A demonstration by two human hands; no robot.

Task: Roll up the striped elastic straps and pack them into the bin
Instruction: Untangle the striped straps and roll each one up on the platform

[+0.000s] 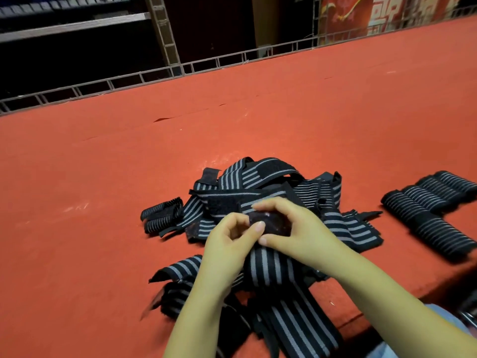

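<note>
Both the left hand (pixel 232 237) and right hand (pixel 291 228) pinch the striped strap's (pixel 265 270) dark end between them, its length running back toward the person.

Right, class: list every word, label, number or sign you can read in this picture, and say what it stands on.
None can be read.
Red and cream patterned panel behind the red felt table: large decorative shapes, possibly characters, cut off and not legible.
Black-and-grey striped elastic straps: no label visible.
</note>
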